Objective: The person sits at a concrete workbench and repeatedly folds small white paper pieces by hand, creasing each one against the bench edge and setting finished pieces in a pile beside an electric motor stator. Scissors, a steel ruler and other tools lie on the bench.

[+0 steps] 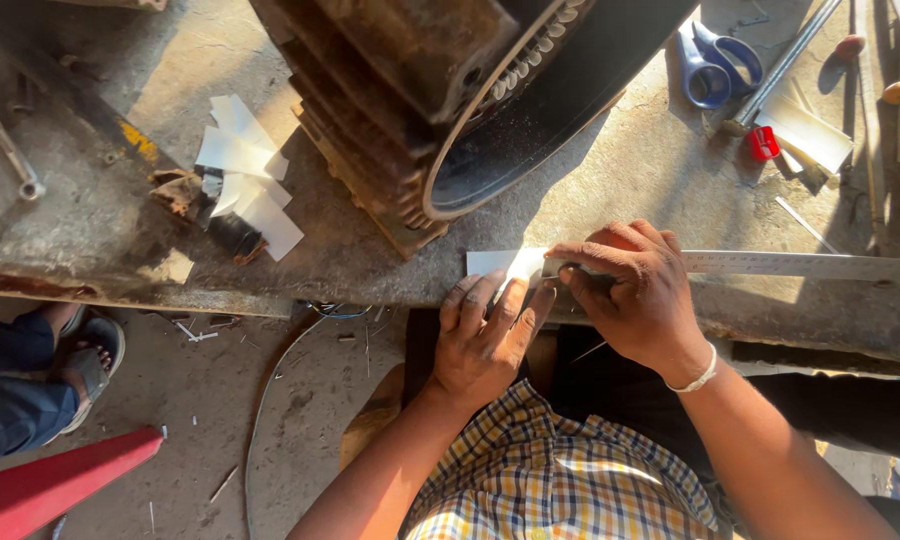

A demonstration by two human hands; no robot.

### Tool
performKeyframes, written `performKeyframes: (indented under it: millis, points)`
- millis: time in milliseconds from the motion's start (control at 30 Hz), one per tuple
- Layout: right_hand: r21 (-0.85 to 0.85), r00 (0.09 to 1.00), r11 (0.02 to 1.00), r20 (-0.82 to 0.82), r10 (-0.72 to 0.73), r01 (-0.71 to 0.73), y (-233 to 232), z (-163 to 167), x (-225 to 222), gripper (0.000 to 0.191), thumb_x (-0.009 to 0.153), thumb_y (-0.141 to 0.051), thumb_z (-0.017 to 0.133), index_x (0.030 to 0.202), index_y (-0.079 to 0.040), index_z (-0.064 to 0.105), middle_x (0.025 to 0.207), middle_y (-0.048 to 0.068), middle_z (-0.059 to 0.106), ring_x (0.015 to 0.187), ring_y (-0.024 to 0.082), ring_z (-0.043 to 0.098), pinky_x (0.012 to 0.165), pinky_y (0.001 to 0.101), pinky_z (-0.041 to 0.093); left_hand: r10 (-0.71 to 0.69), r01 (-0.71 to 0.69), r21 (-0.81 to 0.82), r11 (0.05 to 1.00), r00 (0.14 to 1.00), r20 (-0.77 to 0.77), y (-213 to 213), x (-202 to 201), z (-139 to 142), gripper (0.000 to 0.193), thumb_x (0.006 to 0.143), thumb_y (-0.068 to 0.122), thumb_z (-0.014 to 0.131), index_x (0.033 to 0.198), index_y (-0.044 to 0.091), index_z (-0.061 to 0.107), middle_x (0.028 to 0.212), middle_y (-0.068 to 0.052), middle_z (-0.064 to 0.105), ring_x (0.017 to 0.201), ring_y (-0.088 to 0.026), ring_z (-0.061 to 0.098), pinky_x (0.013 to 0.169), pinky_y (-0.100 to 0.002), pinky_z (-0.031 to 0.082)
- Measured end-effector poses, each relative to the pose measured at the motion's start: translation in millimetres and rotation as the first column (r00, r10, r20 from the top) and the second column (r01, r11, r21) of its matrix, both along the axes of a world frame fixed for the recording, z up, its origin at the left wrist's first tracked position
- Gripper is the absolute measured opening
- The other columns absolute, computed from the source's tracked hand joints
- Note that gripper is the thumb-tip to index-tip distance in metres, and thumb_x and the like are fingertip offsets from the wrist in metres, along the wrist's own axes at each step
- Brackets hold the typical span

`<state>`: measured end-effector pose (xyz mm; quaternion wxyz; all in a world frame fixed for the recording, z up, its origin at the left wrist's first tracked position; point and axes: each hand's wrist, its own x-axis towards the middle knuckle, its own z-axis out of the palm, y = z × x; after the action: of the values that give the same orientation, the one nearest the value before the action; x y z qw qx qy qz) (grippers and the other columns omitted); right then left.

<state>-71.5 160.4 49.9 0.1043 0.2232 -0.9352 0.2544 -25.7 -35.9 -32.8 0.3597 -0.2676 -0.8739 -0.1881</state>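
My left hand (487, 335) lies flat, fingers spread and pressing down on a white paper strip (505, 264) at the front edge of the worktop (100, 225); nothing is clamped in that grip. My right hand (635, 290) is closed, fingers curled tight on a small dark tool whose tip I cannot make out, held against the steel ruler (810, 266). The ruler lies across the paper and runs off to my right along the worktop edge. The paper sits under both hands, its left end showing past my fingertips. Worktop: rough, dusty, stained concrete slab in hard sunlight. Behind the paper, a big dark ribbed motor housing (440, 100). Far left, loose white paper offcuts (245, 170). Far right, blue-handled scissors (715, 65) and a metal rod (785, 65). Below, dirt floor with scraps; another person's sandalled foot (90, 365) at left.
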Motion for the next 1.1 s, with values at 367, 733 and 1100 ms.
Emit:
performKeyframes:
  millis: [367, 733, 1100]
  points:
    - [-0.001, 0.998, 1.0, 0.067, -0.022, 0.022, -7, 2, -19, 0.025, 0.083, -0.015, 0.076, 0.106, -0.022, 0.078, 0.085, -0.004, 0.068, 0.081, 0.019, 0.059, 0.079, 0.0367, 0.034, 0.004, -0.01, 0.049, 0.999, 0.993, 0.118, 2, -10, -21, 0.022, 0.104, 0.019, 0.07, 0.121, 0.005, 0.072, 0.128, -0.006, 0.065, 0.129, -0.026, 0.057, 0.111, -0.044, 0.043]
    - [-0.024, 0.998, 0.998, 0.018, -0.057, 0.058, -17, -4, -45, 0.027, 0.085, -0.014, 0.077, 0.111, -0.02, 0.075, 0.09, -0.004, 0.07, 0.084, 0.019, 0.057, 0.082, 0.037, 0.035, 0.013, -0.03, 0.077, 0.997, 0.978, 0.206, 4, -15, -25, 0.026, 0.099, 0.019, 0.075, 0.121, 0.004, 0.074, 0.129, -0.002, 0.067, 0.128, -0.022, 0.059, 0.108, -0.039, 0.044]
    - [-0.032, 0.995, 0.999, -0.097, -0.037, 0.034, -15, 1, -23, 0.029, 0.086, -0.013, 0.075, 0.113, -0.023, 0.078, 0.092, -0.003, 0.069, 0.089, 0.021, 0.059, 0.084, 0.0374, 0.036, 0.064, -0.066, 0.009, 0.998, 0.992, 0.108, 1, -9, 12, 0.028, 0.099, 0.017, 0.064, 0.124, 0.018, 0.074, 0.13, -0.009, 0.063, 0.128, -0.03, 0.054, 0.108, -0.047, 0.041]
